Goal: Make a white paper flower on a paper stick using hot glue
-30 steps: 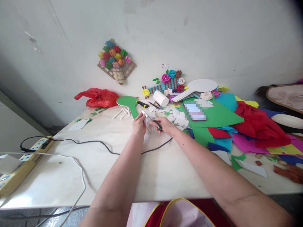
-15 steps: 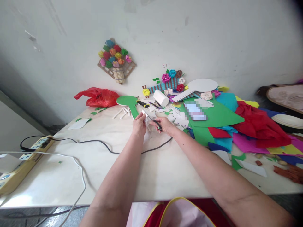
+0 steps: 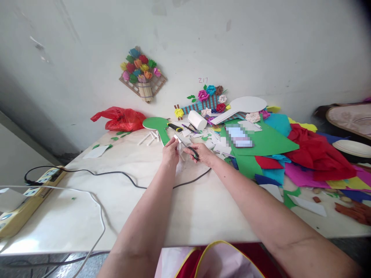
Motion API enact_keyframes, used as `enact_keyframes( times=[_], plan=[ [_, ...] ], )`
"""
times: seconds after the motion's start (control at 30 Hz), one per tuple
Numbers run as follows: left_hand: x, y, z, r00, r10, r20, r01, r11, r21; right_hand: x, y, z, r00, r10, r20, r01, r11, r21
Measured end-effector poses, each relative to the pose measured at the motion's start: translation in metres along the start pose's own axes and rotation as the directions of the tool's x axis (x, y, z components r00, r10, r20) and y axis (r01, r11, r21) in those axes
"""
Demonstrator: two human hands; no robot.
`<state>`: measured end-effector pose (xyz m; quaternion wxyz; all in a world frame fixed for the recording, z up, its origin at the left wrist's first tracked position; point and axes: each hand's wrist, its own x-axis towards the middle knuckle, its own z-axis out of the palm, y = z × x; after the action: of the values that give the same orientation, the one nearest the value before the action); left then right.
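Note:
Above the middle of the table, my right hand (image 3: 202, 153) is closed around the dark handles of a pair of scissors (image 3: 192, 152). The blades point up and left toward a small piece of white paper (image 3: 177, 139). My left hand (image 3: 171, 151) pinches that paper between thumb and fingers. Whether the blades touch the paper is too small to tell. Just beyond my hands lie a yellow-and-black utility knife (image 3: 175, 127), a green paddle-shaped cutout (image 3: 155, 123) and several white paper rolls (image 3: 151, 138).
White paper scraps (image 3: 216, 141) and a phone (image 3: 239, 136) on green sheets lie to the right, beside crumpled red cloth-like material (image 3: 315, 154). A white cylinder (image 3: 197, 120) rests behind. A black cable (image 3: 121, 173) crosses the table from a power strip (image 3: 34, 197). A red plastic bag (image 3: 123, 119) sits back left.
Both hands stay in nearly the same place. The scissors in my right hand have shifted very slightly; the paper is still in my left hand.

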<state>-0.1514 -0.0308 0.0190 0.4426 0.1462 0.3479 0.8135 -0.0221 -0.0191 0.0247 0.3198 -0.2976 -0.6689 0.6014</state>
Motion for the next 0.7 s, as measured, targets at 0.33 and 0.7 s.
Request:
enact_keyframes(
  times=[0.33,0.7],
  plan=[
    [-0.0034,-0.0017,0.0014,0.999,0.008,0.038,-0.009,0.999,0.032,-0.0018,-0.0032,-0.0015,1.000,0.008,-0.008,-0.009,1.000,-0.026],
    [-0.0012,-0.0036,0.0010,0.999,0.004,0.037,-0.005,0.999,0.031,0.0018,0.0013,-0.0027,1.000,-0.017,-0.010,0.017,1.000,0.004]
  ],
)
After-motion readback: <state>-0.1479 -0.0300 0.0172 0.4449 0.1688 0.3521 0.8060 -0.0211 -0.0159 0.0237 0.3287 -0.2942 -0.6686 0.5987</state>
